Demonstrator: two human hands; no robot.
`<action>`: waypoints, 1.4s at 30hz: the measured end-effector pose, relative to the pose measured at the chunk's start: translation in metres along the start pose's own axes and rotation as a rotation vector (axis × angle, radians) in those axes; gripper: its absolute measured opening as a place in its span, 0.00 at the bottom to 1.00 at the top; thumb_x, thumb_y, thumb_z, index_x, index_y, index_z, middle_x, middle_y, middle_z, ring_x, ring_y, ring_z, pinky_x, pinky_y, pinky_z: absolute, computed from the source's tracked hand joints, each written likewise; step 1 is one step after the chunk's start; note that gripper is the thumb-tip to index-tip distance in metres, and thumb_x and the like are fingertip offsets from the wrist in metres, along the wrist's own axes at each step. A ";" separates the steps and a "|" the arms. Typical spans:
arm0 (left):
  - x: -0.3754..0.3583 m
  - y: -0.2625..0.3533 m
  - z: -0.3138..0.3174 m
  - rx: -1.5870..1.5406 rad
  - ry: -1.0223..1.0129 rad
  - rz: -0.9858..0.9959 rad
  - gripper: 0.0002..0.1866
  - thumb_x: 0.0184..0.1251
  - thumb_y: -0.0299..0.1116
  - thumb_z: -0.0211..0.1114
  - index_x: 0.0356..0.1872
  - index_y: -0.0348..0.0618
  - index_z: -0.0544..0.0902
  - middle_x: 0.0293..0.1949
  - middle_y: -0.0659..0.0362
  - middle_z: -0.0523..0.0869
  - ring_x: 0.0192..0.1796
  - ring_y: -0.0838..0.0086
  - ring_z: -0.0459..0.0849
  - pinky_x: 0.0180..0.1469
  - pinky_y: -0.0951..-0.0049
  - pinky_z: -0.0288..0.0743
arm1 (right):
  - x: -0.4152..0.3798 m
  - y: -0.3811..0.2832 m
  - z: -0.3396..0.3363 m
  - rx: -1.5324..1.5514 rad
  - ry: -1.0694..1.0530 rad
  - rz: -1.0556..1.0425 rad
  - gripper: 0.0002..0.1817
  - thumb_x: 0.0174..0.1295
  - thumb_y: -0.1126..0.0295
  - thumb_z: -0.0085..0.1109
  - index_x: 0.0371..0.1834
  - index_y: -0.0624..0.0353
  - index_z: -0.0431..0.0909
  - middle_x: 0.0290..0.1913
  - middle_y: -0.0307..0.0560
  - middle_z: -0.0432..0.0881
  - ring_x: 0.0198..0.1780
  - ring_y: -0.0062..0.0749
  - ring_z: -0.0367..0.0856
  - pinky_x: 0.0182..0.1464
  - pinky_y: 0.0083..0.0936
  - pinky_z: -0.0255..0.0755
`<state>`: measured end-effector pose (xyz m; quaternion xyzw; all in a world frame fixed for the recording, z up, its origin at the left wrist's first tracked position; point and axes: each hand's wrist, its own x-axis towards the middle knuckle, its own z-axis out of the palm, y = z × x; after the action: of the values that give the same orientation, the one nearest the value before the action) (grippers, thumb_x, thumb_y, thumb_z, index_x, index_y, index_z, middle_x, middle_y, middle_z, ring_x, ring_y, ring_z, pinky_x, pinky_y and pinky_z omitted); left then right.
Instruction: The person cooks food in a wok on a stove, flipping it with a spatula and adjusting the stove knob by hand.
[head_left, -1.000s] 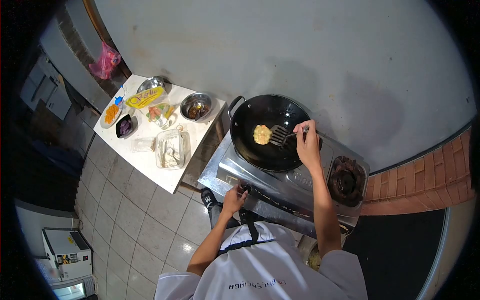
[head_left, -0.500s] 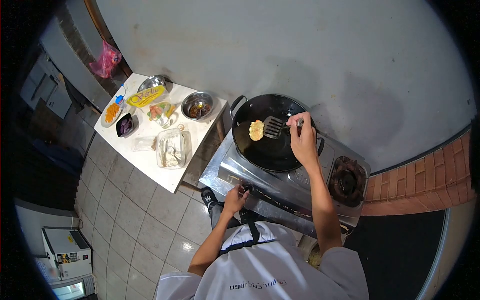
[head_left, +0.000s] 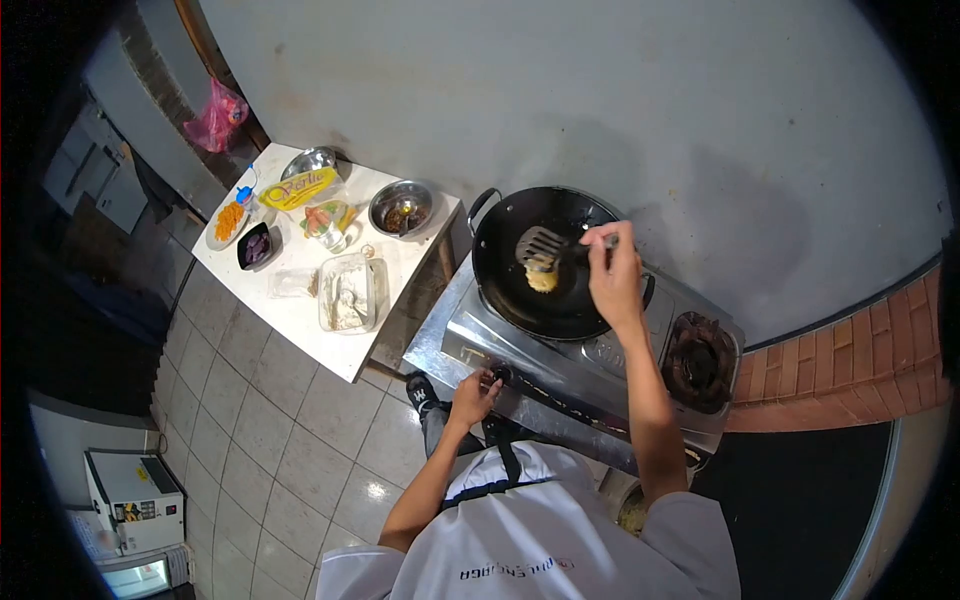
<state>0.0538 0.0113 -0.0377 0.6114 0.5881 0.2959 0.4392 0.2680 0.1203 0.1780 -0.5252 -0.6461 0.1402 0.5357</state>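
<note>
My right hand (head_left: pixel 614 270) is closed around the handle of a slotted spatula (head_left: pixel 541 248), held over a black wok (head_left: pixel 510 303). Partly under the spatula's head lies a small yellowish fried patty (head_left: pixel 542 281), whose exact kind I cannot make out. The wok sits on the left burner of a steel gas stove (head_left: pixel 480 340). Down at the stove's front edge, my left hand (head_left: pixel 474 398) has its fingers curled against a dark control knob (head_left: pixel 501 374).
Left of the stove stands a white table (head_left: pixel 330 357) with a tub of white powder (head_left: pixel 347 295), a steel bowl (head_left: pixel 401 208), a plate of orange pieces (head_left: pixel 228 226) and a small black bowl (head_left: pixel 254 248). The right burner (head_left: pixel 698 362) is uncovered. A wall (head_left: pixel 560 80) rises behind.
The spatula has turned over, and the patty has gone from its tip to lying lower in the wok, partly beneath it. My left hand stays at the knob.
</note>
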 end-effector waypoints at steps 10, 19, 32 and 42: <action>-0.002 0.002 -0.003 -0.052 -0.026 0.019 0.12 0.60 0.34 0.65 0.37 0.35 0.76 0.28 0.51 0.85 0.30 0.66 0.86 0.33 0.70 0.77 | -0.039 0.039 -0.026 -0.004 0.412 0.220 0.03 0.64 0.75 0.49 0.35 0.64 0.69 0.29 0.42 0.78 0.26 0.17 0.72 0.28 0.19 0.65; -0.005 0.006 -0.003 -0.015 -0.039 0.026 0.12 0.61 0.32 0.64 0.38 0.35 0.75 0.28 0.50 0.85 0.31 0.65 0.86 0.33 0.69 0.77 | -0.064 0.044 0.003 0.238 0.330 0.330 0.05 0.67 0.74 0.45 0.36 0.64 0.71 0.27 0.40 0.76 0.20 0.18 0.69 0.24 0.18 0.64; -0.007 -0.006 0.000 -0.083 -0.043 0.012 0.12 0.60 0.34 0.64 0.37 0.36 0.76 0.29 0.50 0.84 0.30 0.65 0.86 0.33 0.69 0.76 | -0.082 0.039 0.017 0.054 0.176 0.308 0.02 0.67 0.76 0.46 0.38 0.64 0.67 0.33 0.43 0.78 0.27 0.18 0.71 0.29 0.18 0.64; -0.007 -0.007 -0.004 -0.051 -0.094 -0.010 0.17 0.61 0.39 0.65 0.42 0.34 0.77 0.35 0.47 0.85 0.36 0.64 0.87 0.37 0.68 0.79 | -0.078 0.053 0.020 0.015 0.218 0.228 0.03 0.68 0.76 0.45 0.38 0.64 0.66 0.32 0.45 0.77 0.30 0.22 0.71 0.32 0.20 0.64</action>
<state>0.0462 0.0041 -0.0416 0.6103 0.5621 0.2793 0.4833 0.2687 0.0846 0.0882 -0.6031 -0.5192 0.1470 0.5875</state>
